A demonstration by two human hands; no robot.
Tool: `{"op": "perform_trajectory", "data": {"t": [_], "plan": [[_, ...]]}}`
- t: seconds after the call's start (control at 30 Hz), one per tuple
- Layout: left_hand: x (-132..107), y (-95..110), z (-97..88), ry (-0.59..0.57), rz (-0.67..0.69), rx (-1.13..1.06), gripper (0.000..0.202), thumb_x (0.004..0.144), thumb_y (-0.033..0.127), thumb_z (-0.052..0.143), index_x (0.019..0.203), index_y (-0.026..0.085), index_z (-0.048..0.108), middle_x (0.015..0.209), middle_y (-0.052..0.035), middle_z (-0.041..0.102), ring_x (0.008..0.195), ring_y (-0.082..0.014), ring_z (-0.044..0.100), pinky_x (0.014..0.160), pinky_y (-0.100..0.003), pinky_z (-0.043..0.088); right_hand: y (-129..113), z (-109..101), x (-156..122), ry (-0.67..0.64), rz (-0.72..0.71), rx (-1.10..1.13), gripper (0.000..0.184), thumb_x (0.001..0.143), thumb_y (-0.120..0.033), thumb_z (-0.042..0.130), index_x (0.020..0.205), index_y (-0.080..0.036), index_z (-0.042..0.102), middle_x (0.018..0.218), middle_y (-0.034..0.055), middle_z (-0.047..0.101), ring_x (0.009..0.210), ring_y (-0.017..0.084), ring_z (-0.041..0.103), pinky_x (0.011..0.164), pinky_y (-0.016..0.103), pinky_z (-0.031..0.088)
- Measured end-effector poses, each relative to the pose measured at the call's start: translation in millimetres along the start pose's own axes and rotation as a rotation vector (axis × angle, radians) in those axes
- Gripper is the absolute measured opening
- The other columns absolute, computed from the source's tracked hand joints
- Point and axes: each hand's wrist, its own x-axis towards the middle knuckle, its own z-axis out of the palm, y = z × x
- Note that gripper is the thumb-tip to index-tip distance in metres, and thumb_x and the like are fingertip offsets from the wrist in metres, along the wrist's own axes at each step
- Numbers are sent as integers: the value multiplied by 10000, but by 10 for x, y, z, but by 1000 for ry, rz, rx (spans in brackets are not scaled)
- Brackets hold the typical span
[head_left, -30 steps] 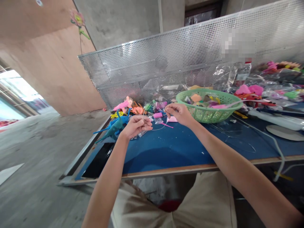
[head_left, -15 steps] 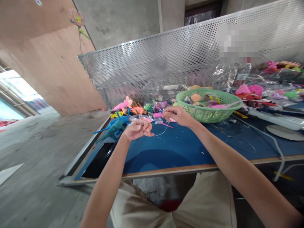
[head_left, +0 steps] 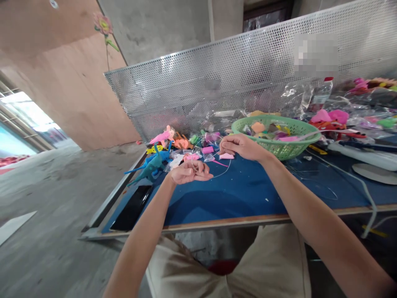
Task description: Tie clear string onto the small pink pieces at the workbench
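Between my two hands runs a thin pale strand (head_left: 222,173), curving down in a loop above the blue tabletop. My left hand (head_left: 191,171), palm turned partly up, has its fingers curled on one part of the strand. Higher and to the right, my right hand (head_left: 240,147) pinches another part of it between thumb and fingers. Whether the strand is thread or fine wire, I cannot tell. Just beyond my hands lie a pink cylinder (head_left: 208,150) and a thin pink piece (head_left: 221,163). Left of my left hand stands a teal long-necked dinosaur figure (head_left: 151,169).
A green basket (head_left: 281,153) of colourful pieces stands beyond my right wrist. A black phone-like slab (head_left: 132,207) lies at the table's left end. Perforated metal sheet (head_left: 186,82) rises behind. Cables, bags and a clear bottle (head_left: 321,95) are on the right.
My hands have moved a little farther apart, the right one shifting right. My left hand has turned and opened somewhat, its fingers stretching rightward. The strand is still between both hands.
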Motion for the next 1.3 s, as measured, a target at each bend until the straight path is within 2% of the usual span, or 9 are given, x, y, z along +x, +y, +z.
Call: {"op": "perform_trajectory", "data": {"t": [0.07, 0.23, 0.4, 0.53, 0.7, 1.0, 1.13, 1.3], "plan": [[6, -16, 23, -6, -2, 33, 525, 571, 608, 880, 725, 162, 652, 917, -139, 700, 949, -358, 741, 856, -500, 595, -57, -9, -1, -4, 8, 5, 333, 956, -504, 574, 814, -213, 650, 531, -55, 443, 552, 122, 541, 702, 336, 559], [57, -26, 74, 1, 35, 66, 499, 517, 612, 901, 642, 193, 660, 888, -134, 715, 918, -368, 730, 812, -547, 582, -141, -61, 7, -29, 114, -21, 304, 923, -501, 634, 852, -209, 676, 514, -44, 470, 502, 132, 581, 521, 287, 499], [106, -41, 81, 18, 75, 124, 468, 504, 622, 891, 621, 228, 669, 849, -95, 672, 811, -270, 690, 783, -471, 580, -236, -162, -22, -8, 77, -113, 220, 902, -416, 699, 835, -209, 725, 532, -11, 585, 483, 121, 560, 496, 270, 462], [133, -63, 89, 68, 73, 141, 475, 477, 627, 894, 629, 242, 660, 742, -59, 613, 697, -233, 641, 705, -427, 561, -334, -230, -81, -52, 37, -258, 206, 955, -373, 624, 895, -209, 734, 554, -14, 640, 393, 91, 498, 473, 268, 434], [196, -96, 86, 131, 117, 118, 474, 495, 590, 900, 626, 236, 613, 665, -20, 567, 620, -193, 595, 636, -359, 509, -482, -238, -164, -9, -12, -480, 227, 1000, -294, 522, 912, -203, 710, 538, -37, 653, 361, 88, 498, 535, 278, 454], [256, -191, -38, 138, 236, -19, 433, 604, 391, 922, 674, 174, 554, 691, 24, 533, 592, -94, 507, 612, -266, 415, -623, -154, -301, 64, -158, -719, 273, 1028, -276, 457, 913, -207, 695, 614, -8, 671, 531, 132, 601, 593, 280, 441], [266, -193, -64, 222, 258, -21, 428, 616, 381, 919, 675, 160, 557, 663, 29, 513, 589, -80, 478, 600, -245, 402, -579, -46, -399, 162, -218, -816, 257, 1028, -260, 459, 928, -218, 692, 636, 1, 680, 613, 155, 641, 621, 285, 454], [271, -153, -104, 386, 368, 113, 415, 677, 439, 878, 653, 152, 579, 710, 10, 541, 604, -77, 471, 580, -233, 380, -416, 161, -543, 273, -315, -853, 207, 1020, -202, 463, 988, -209, 668, 738, 14, 727, 618, 140, 669, 584, 259, 488]]}}
